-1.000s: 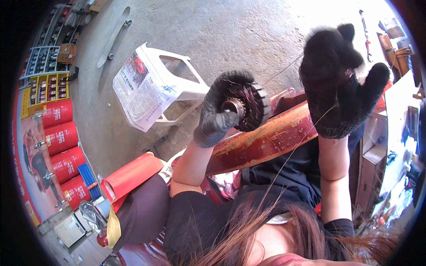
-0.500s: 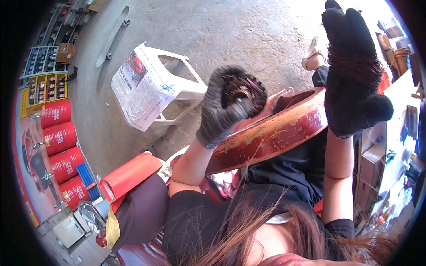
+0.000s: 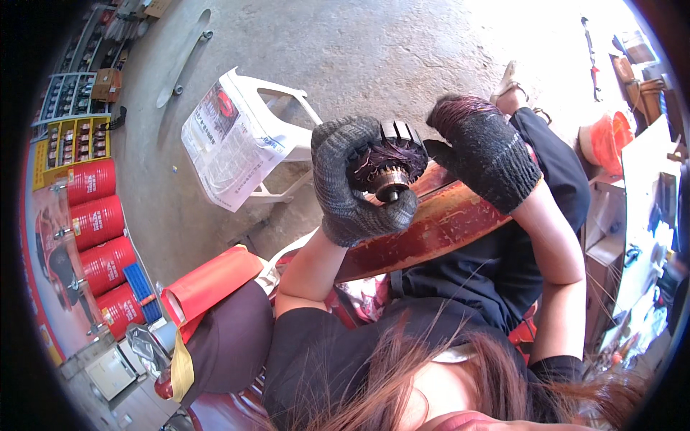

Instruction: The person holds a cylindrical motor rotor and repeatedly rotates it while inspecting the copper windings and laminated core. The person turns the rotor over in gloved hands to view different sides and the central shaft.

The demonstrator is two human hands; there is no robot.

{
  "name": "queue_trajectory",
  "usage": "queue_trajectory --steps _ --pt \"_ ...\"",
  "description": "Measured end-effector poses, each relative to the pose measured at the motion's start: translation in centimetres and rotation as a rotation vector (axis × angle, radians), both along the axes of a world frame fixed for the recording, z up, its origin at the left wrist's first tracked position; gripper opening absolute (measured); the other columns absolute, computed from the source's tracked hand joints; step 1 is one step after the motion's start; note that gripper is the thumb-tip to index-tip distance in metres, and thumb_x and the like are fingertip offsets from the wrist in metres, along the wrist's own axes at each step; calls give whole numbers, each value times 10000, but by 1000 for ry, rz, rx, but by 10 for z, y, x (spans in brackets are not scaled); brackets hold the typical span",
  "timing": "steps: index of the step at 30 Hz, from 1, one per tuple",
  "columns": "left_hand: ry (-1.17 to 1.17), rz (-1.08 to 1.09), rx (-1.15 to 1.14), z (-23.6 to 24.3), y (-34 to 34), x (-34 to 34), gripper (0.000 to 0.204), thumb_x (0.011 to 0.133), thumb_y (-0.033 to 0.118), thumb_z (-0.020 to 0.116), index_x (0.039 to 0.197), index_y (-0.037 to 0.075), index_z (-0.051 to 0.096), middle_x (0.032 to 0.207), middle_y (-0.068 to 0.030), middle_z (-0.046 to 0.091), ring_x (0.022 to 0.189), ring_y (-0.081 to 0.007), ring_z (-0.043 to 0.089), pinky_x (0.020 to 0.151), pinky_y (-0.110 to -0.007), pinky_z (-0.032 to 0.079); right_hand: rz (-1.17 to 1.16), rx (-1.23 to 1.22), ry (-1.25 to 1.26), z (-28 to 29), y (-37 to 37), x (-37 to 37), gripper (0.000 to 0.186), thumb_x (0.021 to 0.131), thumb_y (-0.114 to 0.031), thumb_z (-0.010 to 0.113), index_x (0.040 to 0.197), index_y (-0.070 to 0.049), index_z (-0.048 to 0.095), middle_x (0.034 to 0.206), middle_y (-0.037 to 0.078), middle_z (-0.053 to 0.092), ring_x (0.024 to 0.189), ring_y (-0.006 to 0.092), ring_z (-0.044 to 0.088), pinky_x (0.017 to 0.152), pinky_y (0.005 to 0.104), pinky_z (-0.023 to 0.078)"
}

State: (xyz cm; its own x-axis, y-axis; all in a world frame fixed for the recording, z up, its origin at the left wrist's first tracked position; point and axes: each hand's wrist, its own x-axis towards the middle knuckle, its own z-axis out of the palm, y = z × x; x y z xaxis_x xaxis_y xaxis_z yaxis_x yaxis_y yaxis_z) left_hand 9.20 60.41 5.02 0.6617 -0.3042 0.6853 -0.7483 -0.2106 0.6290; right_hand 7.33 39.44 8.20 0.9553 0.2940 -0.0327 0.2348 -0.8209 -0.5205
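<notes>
Right now, the left hand [image 3: 338, 190], in a dark knitted glove, has hold of a wire-wound rotor [image 3: 388, 161], its fingers curled around the far side and its thumb along the near side. The rotor sits between the two hands, raised above a worn red curved panel [image 3: 438, 226] with flaking paint, and its metal shaft end points toward the lower edge of the view. The right hand [image 3: 489, 154], gloved alike, is just beside the rotor. Copper-coloured wire [image 3: 463, 113] is wound over its fingers; how far they are bent beneath that wrap cannot be told, nor whether they touch the rotor.

Beyond the left hand, a white plastic stool [image 3: 298, 133] stands on the concrete floor [image 3: 417, 50], with a newspaper [image 3: 226, 140] spread over it. A skateboard [image 3: 183, 68] is farther back. To the right is an orange-red bucket [image 3: 611, 136]; near the left elbow are a red box [image 3: 215, 284] and a dark cap [image 3: 230, 345].
</notes>
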Motion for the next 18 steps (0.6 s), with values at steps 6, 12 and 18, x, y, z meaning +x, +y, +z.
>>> queue_trajectory --steps 6,12,18 --pt "958 -229 -716 -2 4 6 421 827 229 611 1156 -1 484 1024 -119 572 905 -207 582 799 -339 507 238 262 46 0 -14 -11 175 829 -204 640 846 -29 634 760 177 590 736 348 597 654 398 481" --pt "1599 -799 -1086 -11 5 14 460 864 288 489 1237 20 493 1110 -138 586 940 -245 609 738 -392 539 392 572 282 9 -24 -27 345 736 -267 777 945 -27 645 906 102 667 826 198 652 705 302 506" --pt "1459 -827 -1029 -3 10 10 528 831 184 579 1288 -28 420 1134 -185 568 1001 -274 607 853 -415 529 204 350 267 -1 -24 -61 309 887 -28 539 1192 -7 495 1166 79 537 1039 160 520 912 290 418"
